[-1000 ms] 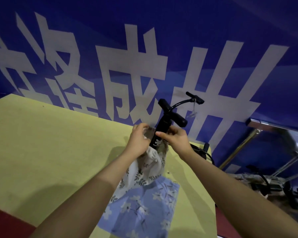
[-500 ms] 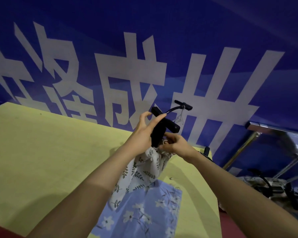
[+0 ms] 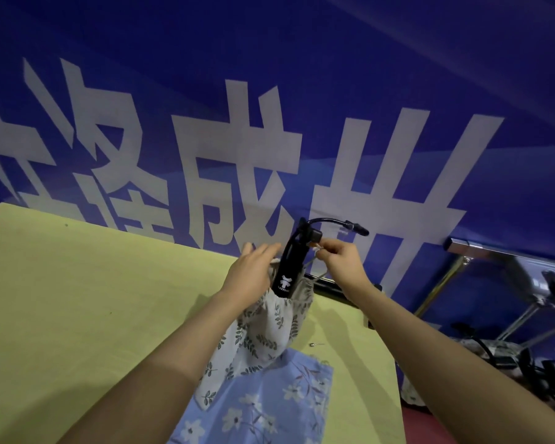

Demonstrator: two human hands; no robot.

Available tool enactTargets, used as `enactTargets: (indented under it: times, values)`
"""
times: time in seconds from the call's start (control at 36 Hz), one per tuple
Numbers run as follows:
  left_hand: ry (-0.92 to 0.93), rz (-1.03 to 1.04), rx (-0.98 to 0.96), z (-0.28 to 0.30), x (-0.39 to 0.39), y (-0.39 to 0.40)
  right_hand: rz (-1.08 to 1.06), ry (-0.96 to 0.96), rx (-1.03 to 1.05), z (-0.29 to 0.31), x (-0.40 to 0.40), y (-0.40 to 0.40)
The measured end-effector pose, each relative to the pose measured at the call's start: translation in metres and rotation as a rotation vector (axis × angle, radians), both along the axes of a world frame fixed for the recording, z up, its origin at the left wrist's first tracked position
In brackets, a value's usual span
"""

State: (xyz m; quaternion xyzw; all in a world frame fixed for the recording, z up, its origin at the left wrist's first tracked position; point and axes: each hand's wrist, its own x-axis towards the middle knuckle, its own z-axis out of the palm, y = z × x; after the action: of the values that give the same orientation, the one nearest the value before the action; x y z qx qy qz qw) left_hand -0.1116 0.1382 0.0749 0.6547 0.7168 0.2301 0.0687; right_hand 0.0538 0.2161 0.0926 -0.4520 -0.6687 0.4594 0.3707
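Note:
A black hand pump (image 3: 289, 267) with a curved hose stands upright in a white leaf-print drawstring bag (image 3: 269, 328) on the yellow table (image 3: 77, 299). Its top half sticks out of the bag's mouth. My left hand (image 3: 252, 274) lies with straight fingers against the bag's left rim beside the pump. My right hand (image 3: 342, 262) pinches the bag's pale drawstring (image 3: 316, 251) to the right of the pump's top, and the string runs taut down to the bag.
A blue flower-print cloth (image 3: 269, 408) lies flat in front of the bag. A small metal pin (image 3: 314, 344) rests on the table to its right. A blue banner with large white characters (image 3: 237, 155) backs the table. Chrome rack tubes (image 3: 462, 248) and dark gear stand at right.
My left hand has come down from the pump's handle to the bag's rim. My right hand has risen, pulling the drawstring up. The pump's handle now points away from me.

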Motion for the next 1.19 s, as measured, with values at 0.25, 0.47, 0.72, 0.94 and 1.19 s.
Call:
enactTargets:
  times: [0.25, 0.47, 0.72, 0.94, 1.19]
  values:
    - [-0.230, -0.034, 0.020, 0.013, 0.014, 0.013, -0.041, -0.075, -0.029, 0.006, -0.003, 0.016]
    - [-0.268, -0.084, 0.017, 0.030, 0.023, 0.025, 0.096, -0.021, -0.003, 0.014, -0.004, 0.011]
    - [-0.037, -0.093, 0.032, 0.036, 0.021, 0.018, 0.056, -0.158, 0.398, 0.030, -0.013, 0.011]
    - [-0.122, -0.034, 0.106, 0.035, 0.016, 0.007, -0.084, 0.116, 0.237, 0.044, -0.028, 0.000]
    - [-0.112, 0.059, 0.184, 0.041, 0.004, -0.005, -0.042, 0.267, 0.186, 0.084, -0.054, -0.015]
